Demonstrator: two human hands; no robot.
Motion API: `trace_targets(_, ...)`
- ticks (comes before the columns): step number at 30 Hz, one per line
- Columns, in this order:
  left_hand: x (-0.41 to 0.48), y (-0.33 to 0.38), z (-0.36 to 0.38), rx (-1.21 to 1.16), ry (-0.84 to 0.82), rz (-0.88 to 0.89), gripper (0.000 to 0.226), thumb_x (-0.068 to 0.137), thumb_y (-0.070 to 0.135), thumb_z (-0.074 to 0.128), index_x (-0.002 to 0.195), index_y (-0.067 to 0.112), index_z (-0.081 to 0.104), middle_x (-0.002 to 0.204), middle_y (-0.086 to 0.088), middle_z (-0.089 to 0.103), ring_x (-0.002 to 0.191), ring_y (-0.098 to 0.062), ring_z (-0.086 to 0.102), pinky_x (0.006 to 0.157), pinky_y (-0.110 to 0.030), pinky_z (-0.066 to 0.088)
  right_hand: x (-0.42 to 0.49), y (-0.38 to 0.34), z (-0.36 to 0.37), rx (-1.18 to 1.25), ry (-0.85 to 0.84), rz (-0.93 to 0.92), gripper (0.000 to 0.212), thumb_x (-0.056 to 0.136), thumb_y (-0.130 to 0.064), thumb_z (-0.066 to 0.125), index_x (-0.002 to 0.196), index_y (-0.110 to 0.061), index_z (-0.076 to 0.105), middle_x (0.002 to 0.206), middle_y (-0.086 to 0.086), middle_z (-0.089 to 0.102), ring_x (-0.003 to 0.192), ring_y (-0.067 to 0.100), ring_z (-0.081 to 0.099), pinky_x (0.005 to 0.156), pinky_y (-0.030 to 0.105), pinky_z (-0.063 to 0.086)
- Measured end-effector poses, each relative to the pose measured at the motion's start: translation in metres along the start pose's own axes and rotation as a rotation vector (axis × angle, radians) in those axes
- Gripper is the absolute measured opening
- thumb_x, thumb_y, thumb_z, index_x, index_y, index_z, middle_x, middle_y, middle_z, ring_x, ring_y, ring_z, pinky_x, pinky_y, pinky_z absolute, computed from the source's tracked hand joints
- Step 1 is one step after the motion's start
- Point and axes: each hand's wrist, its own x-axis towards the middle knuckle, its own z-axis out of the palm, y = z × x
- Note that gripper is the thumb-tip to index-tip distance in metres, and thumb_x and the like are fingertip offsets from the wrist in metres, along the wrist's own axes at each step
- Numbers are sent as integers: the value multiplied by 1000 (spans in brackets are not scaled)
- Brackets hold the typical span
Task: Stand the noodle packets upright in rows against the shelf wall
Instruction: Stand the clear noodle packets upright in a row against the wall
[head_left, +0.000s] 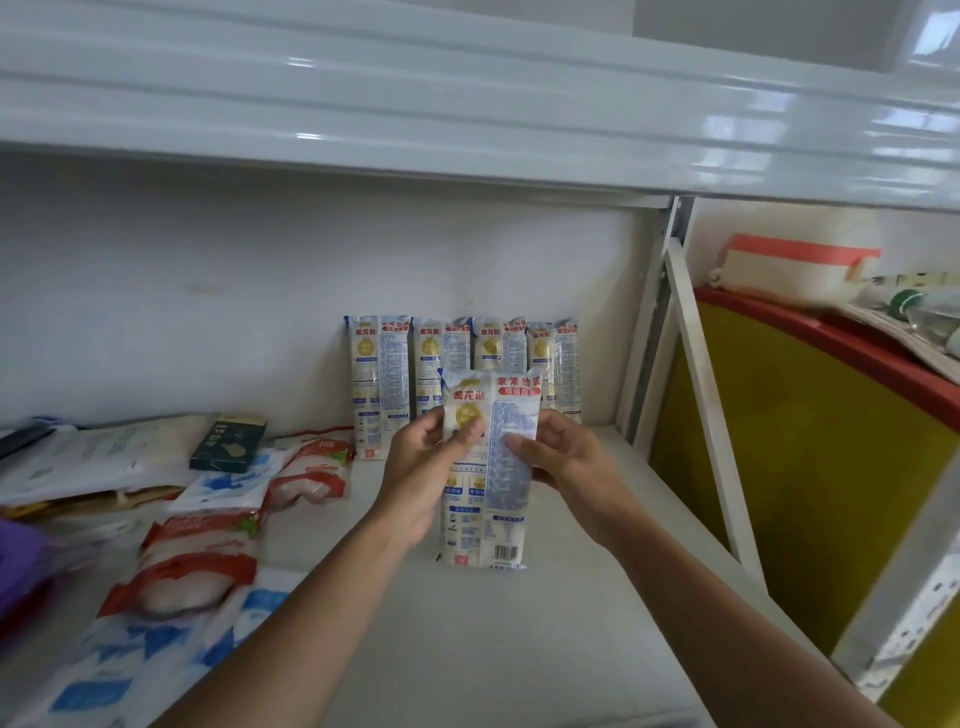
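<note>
A tall white noodle packet (485, 514) with blue and gold print is held upright over the middle of the white shelf (467, 649). My left hand (421, 467) grips its left side and my right hand (566, 462) grips its right side, fingers across the front. Behind it, several matching noodle packets (382, 384) stand upright in a row against the back shelf wall (208, 301), close to the right corner. The held packet hides the lower parts of the middle ones.
Red-and-white bags (197, 566) and blue-and-white bags (156, 660) lie in a heap on the shelf's left side, with a dark green box (228, 441) behind them. The upper shelf edge (467, 104) hangs overhead. A white upright post (711, 405) and a yellow panel (810, 467) stand to the right.
</note>
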Motion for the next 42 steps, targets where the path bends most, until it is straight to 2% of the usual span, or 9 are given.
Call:
trace_targets(5, -2, 7, 8, 8, 46, 56, 29, 85, 24, 78, 113, 15, 75, 107, -4, 80, 104, -20, 75, 96, -38, 55, -2, -16, 6, 81, 59, -70, 28, 97, -23, 67, 120, -8, 70, 117, 9, 77, 111, 30, 73, 103, 50, 55)
trace_targets(11, 4, 21, 11, 3, 125, 82, 21, 87, 24, 78, 97, 5, 77, 94, -12, 81, 85, -26, 79, 70, -31, 61, 2, -22, 12, 93, 232, -104, 30, 93, -23, 74, 96, 6, 75, 97, 19, 79, 98, 40, 74, 95, 54, 58)
trace_targets(18, 9, 24, 10, 62, 177, 9, 23, 91, 33, 72, 96, 11, 79, 91, -7, 81, 85, -28, 79, 81, -38, 60, 7, -23, 13, 222, 240, -35, 24, 99, -29, 64, 98, -9, 78, 99, 9, 81, 95, 25, 78, 86, 35, 60)
trace_targets(21, 9, 25, 9, 37, 192, -32, 22, 94, 33, 70, 91, 13, 79, 91, -9, 81, 85, -30, 78, 83, -41, 60, 8, -23, 11, 265, 232, 24, 27, 103, -31, 57, 114, -12, 72, 104, 6, 81, 97, 23, 78, 92, 39, 58)
trace_targets(26, 9, 25, 2, -43, 172, -74, 33, 99, 43, 57, 102, 15, 75, 103, -9, 80, 97, -27, 77, 91, -44, 57, -4, -2, -4, -122, -38, 125, 49, 91, -62, 58, 121, -25, 68, 113, -3, 78, 105, 22, 73, 90, 38, 58)
trace_targets(30, 9, 25, -4, -57, 65, -91, 41, 102, 50, 46, 117, 19, 69, 116, -6, 77, 109, -22, 73, 98, -40, 53, -16, 24, -4, -443, -179, 241, 34, 88, -48, 74, 117, -30, 68, 109, -14, 77, 96, 10, 73, 70, 22, 57)
trace_targets(34, 11, 18, -11, 32, -82, -105, 49, 98, 56, 43, 129, 23, 61, 129, -1, 72, 119, -18, 68, 105, -41, 49, -17, 44, -7, -203, -90, 296, 22, 94, -24, 72, 117, -22, 71, 110, -8, 79, 96, 14, 77, 75, 27, 63)
trace_targets(39, 17, 3, -24, 266, -166, -150, 72, 90, 67, 42, 143, 20, 53, 139, 2, 64, 123, -16, 65, 108, -42, 48, 9, 57, -50, -228, 128, 236, 21, 94, -26, 73, 112, -15, 73, 105, 0, 81, 92, 20, 79, 76, 31, 65)
trace_targets(42, 22, -4, -27, 306, -150, -164, 73, 88, 68, 42, 143, 22, 54, 140, 3, 64, 122, -14, 65, 106, -41, 50, 32, 69, -95, -241, 329, 163, 25, 93, -26, 74, 116, -16, 73, 99, 1, 81, 90, 29, 77, 78, 42, 65)
